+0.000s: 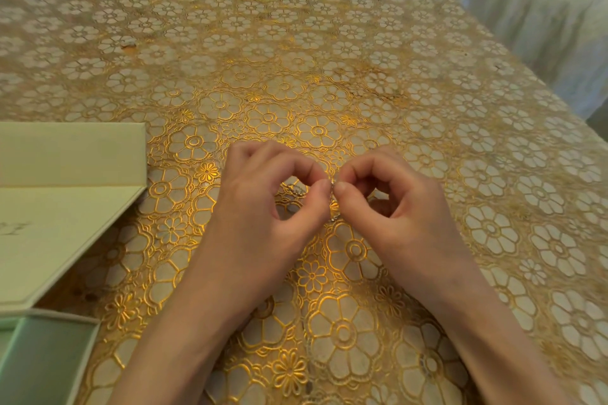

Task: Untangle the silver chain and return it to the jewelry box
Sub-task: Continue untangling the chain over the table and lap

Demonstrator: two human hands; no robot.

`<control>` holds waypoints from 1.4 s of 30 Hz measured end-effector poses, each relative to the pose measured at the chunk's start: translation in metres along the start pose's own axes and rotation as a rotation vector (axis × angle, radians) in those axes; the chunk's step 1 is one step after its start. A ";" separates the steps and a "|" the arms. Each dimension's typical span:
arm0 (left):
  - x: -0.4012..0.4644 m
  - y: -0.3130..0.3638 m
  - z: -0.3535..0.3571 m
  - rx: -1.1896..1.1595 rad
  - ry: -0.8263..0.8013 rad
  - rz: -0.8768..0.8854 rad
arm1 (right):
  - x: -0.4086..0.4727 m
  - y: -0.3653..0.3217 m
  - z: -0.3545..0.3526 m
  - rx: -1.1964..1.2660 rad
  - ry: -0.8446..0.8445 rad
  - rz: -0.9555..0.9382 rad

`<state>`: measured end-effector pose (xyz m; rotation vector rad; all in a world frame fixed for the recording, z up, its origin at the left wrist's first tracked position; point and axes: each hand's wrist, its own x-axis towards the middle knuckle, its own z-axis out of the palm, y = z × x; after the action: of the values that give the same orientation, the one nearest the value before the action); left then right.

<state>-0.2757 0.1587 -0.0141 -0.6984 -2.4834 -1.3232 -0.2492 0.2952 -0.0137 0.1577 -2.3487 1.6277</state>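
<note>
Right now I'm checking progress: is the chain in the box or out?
Out. Both hands, left and right, pinch the chain above the tablecloth, apart from the box.

Thin silver chain [332, 204] dangling between pinching fingertips above the tablecloth; pale green jewelry box [49, 355] open, far left.

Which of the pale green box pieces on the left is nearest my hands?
The upper flat piece: its right corner reaches closest to the left hand. The open tray lies lower left.
</note>
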 end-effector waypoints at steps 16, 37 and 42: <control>0.000 0.002 -0.002 -0.103 -0.023 -0.074 | 0.000 -0.002 0.001 0.086 -0.020 0.070; 0.000 0.000 -0.003 -0.150 -0.076 -0.072 | 0.000 -0.005 -0.002 0.133 -0.044 0.083; 0.000 0.000 -0.002 -0.140 -0.061 -0.082 | 0.000 -0.005 -0.001 0.120 -0.048 0.096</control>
<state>-0.2758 0.1569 -0.0133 -0.6840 -2.5099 -1.5401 -0.2482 0.2947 -0.0086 0.1114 -2.3273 1.8303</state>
